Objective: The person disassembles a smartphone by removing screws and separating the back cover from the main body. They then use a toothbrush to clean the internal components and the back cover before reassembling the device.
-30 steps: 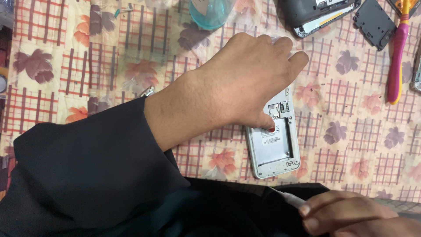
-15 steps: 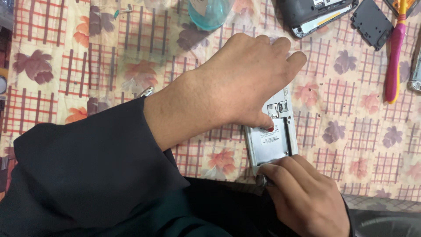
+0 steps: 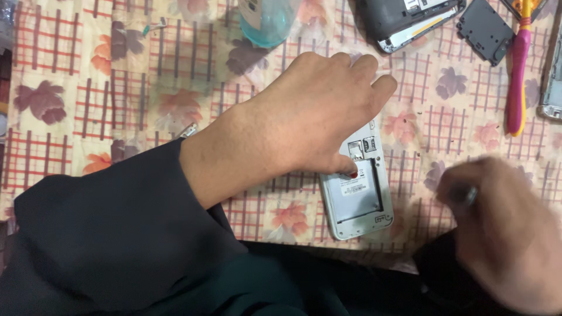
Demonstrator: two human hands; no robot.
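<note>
My left hand (image 3: 310,117) lies palm down over the top of a silver phone (image 3: 360,196) that rests back-open on the floral tablecloth, its thumb pressing on the empty battery bay. My right hand (image 3: 503,228) is blurred at the lower right, to the right of the phone and off it, fingers curled around a thin metal tool (image 3: 470,195) whose tip points up. Dark sleeves cover both my forearms.
A clear blue bottle (image 3: 266,20) stands at the top centre. A dark opened phone (image 3: 410,20), a black cover piece (image 3: 485,30), a pink-handled tool (image 3: 517,73) and another device (image 3: 553,88) lie at the top right. The table edge runs just below the silver phone.
My right hand came up from the bottom edge to the phone's lower end, then swung out to the right. My left hand has stayed on the phone.
</note>
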